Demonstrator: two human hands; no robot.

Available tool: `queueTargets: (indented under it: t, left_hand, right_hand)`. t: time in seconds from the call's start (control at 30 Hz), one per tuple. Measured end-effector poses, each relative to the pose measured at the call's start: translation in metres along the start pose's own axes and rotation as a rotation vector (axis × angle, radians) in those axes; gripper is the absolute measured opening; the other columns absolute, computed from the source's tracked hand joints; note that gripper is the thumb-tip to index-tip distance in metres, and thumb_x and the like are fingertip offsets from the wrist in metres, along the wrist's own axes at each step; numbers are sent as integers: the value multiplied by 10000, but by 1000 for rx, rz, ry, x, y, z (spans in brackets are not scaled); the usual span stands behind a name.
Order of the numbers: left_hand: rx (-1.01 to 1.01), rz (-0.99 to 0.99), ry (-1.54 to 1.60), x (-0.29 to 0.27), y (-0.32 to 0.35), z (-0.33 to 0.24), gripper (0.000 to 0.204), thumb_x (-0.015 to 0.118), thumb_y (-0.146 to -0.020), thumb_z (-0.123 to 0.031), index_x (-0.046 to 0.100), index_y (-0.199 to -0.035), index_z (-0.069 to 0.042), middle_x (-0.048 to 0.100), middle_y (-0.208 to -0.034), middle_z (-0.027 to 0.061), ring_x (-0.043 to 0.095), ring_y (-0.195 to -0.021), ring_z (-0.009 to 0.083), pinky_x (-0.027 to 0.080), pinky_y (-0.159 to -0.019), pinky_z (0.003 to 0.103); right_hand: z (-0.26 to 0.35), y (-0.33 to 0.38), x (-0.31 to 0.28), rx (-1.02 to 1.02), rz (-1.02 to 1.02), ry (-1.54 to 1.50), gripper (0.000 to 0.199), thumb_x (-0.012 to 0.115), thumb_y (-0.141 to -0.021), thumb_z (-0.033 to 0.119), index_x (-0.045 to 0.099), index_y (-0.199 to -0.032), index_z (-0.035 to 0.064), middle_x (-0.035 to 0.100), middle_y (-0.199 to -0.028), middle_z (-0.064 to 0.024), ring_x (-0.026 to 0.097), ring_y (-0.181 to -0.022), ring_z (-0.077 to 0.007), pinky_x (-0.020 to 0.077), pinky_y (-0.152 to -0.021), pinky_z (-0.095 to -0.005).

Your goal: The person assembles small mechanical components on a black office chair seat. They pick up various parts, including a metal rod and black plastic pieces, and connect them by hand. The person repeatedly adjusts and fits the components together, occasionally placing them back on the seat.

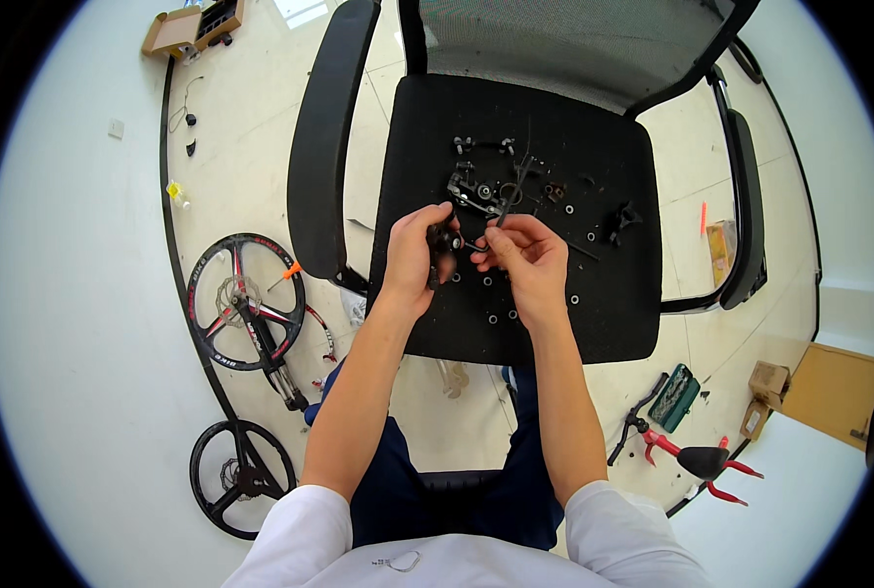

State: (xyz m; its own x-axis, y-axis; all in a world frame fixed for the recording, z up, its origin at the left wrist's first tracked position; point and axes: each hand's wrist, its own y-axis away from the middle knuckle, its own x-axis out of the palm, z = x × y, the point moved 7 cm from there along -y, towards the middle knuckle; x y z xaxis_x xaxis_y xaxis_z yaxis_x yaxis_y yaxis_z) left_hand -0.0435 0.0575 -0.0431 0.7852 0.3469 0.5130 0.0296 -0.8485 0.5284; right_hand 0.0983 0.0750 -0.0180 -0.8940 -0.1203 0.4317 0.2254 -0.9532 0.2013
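Over the black chair seat (604, 328), my left hand (411, 257) is wrapped round a compact black metal part (444, 239) that looks like a bicycle disc brake caliper. My right hand (535, 272) pinches a long black hex key (512, 196). Its bent short end reaches to the caliper's round bolt; whether it sits inside the bolt is too small to tell. Just beyond my hands lies a black and silver bracket assembly (471, 189). Several small washers (574, 300) are scattered near my right hand, and a black plastic piece (624, 221) lies farther right.
Armrests (319, 147) flank the seat, and a mesh backrest (564, 44) rises behind it. On the floor at left are a spoked wheel with fork (246, 302) and another wheel (241, 480). To the right lie a green tool case (674, 398) and a red bike frame (664, 443).
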Motion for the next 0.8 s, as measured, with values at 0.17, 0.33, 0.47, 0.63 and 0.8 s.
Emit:
queueTargets:
  t: [0.17,0.33,0.47,0.63,0.8]
  left_hand:
    - [24,-8,-94,5,1,-2,269,586,-903,-289,581,-753,-65,516,-598,5,441,-381,80,307,-343,213]
    - [23,10,-127,7,4,-3,270,585,-906,-288,586,-749,-68,517,-611,-4,448,-398,76,306,-347,211]
    - [27,12,-134,7,5,-5,270,579,-912,-283,583,-748,-68,515,-614,-7,441,-397,73,306,-351,212]
    - [79,12,-188,7,5,-6,264,576,-917,-272,588,-748,-70,516,-618,-11,429,-401,63,311,-361,207]
    - [166,-31,-293,6,4,-7,267,585,-915,-252,598,-732,-59,529,-622,-11,448,-427,50,322,-371,205]
  right_hand:
    - [0,0,0,-12,-8,84,149,670,-878,39,623,-982,-57,687,-837,-151,684,-677,-199,572,-617,-286]
    - [1,-1,-3,0,-26,96,147,680,-869,35,624,-962,-64,687,-816,-156,685,-658,-198,575,-604,-284]
    - [0,0,-2,42,-25,113,146,690,-862,37,625,-942,-66,687,-799,-155,682,-632,-195,572,-580,-279]
    - [1,0,-2,57,-42,94,147,706,-853,33,628,-922,-71,686,-770,-146,690,-636,-184,577,-563,-260]
    - [-4,0,-7,111,-51,114,138,694,-858,40,629,-930,-59,688,-795,-152,696,-641,-204,585,-579,-276]
